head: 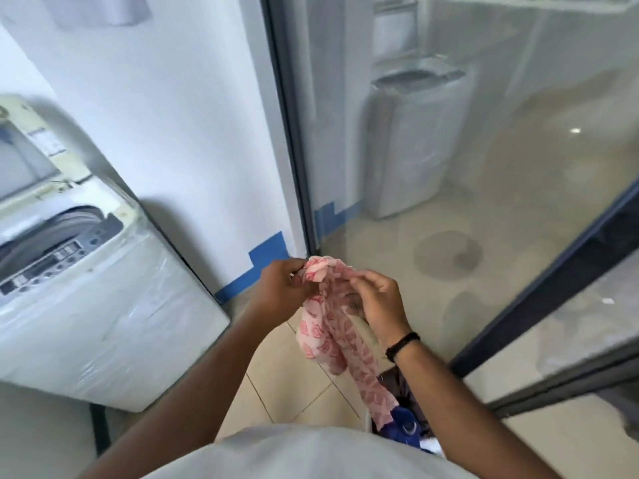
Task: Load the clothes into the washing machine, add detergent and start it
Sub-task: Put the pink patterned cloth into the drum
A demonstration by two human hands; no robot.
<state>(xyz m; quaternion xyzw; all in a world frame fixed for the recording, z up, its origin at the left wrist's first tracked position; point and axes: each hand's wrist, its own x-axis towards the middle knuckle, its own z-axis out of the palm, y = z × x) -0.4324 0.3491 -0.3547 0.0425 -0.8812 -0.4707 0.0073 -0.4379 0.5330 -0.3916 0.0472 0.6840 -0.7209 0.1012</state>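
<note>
A pink and white patterned garment hangs between my hands at the middle of the view. My left hand pinches its bunched top end. My right hand grips the cloth just beside it, a black band on the wrist. The garment's lower end trails down into a laundry basket holding blue and dark clothes, mostly hidden by my right arm. The white top-loading washing machine stands at the left with its lid raised and its drum opening showing.
A white wall with blue tape at its base runs behind the machine. A glass door with a dark frame fills the right, reflecting the machine. Beige floor tiles lie between the machine and the basket.
</note>
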